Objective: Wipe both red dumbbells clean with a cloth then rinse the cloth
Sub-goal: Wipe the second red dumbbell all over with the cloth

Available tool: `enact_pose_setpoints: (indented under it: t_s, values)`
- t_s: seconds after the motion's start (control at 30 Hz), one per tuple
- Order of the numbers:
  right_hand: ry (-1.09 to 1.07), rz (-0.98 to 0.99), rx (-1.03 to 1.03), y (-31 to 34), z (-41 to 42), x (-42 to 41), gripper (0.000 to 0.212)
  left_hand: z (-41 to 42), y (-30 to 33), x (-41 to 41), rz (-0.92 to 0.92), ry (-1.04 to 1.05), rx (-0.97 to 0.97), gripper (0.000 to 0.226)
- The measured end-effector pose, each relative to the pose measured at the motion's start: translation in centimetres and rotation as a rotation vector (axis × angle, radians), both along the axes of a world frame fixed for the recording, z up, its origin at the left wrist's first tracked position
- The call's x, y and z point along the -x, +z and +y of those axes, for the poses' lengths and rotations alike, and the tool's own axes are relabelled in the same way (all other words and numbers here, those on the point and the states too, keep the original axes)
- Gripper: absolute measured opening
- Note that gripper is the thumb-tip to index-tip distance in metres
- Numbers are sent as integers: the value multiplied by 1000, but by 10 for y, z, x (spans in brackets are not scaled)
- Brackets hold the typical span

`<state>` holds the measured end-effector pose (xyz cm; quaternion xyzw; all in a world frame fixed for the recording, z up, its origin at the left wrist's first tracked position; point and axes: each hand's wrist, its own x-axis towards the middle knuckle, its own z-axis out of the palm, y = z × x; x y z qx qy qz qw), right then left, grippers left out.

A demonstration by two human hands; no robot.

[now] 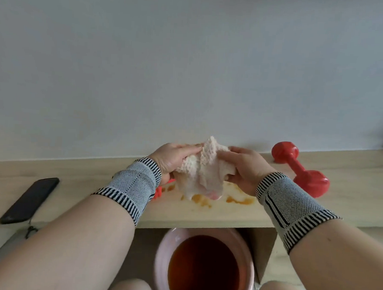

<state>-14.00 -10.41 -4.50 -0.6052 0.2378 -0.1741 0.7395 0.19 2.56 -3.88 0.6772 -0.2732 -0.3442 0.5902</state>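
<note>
A cream knitted cloth [201, 169] hangs bunched between both hands above the wooden table [204, 214]. My left hand [174, 159] grips its left side and my right hand [244, 167] grips its right side. One red dumbbell [300, 168] lies on the table to the right, apart from my hands. A small red part of the second dumbbell [158, 193] shows below my left wrist; the rest is hidden by my arm and the cloth. Orange-brown smears [238, 199] mark the table under the cloth.
A black phone [30, 199] lies at the table's left. Below the table's front edge a pink basin [204, 272] holds dark brown liquid, beside a cardboard box [267, 250]. A plain wall stands close behind the table. My knees frame the basin.
</note>
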Motion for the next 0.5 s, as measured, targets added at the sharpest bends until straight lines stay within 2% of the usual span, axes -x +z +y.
enact_pose_setpoints:
  t_s: [0.07, 0.13, 0.2, 0.27, 0.3, 0.33, 0.4, 0.43, 0.5]
  values:
    - [2, -15, -65, 1, 11, -8, 17, 19, 1, -3, 19, -31, -51, 16]
    - [13, -4, -36, 0, 21, -16, 19, 31, -3, -12, -33, -16, -31, 20]
    - [76, 37, 87, 0, 34, -23, 43, 38, -5, -17, -77, 7, 9, 16]
    - [184, 109, 304, 1, 49, -31, 64, 43, -4, -20, -80, 35, 31, 9]
    - [204, 137, 427, 0, 54, -35, 62, 44, -4, -21, -89, 33, 31, 10]
    - [190, 159, 538, -2, 57, -40, 52, 47, -3, -22, -100, 34, 30, 11]
    - [70, 166, 610, -3, 56, -47, 11, 53, -2, -25, -103, 46, 35, 10]
    - [-7, 167, 569, -4, 54, -48, 12, 56, -1, -28, -91, 59, 38, 7]
    - [-68, 134, 320, -7, 48, -48, 19, 62, 0, -33, -72, 62, 19, 5]
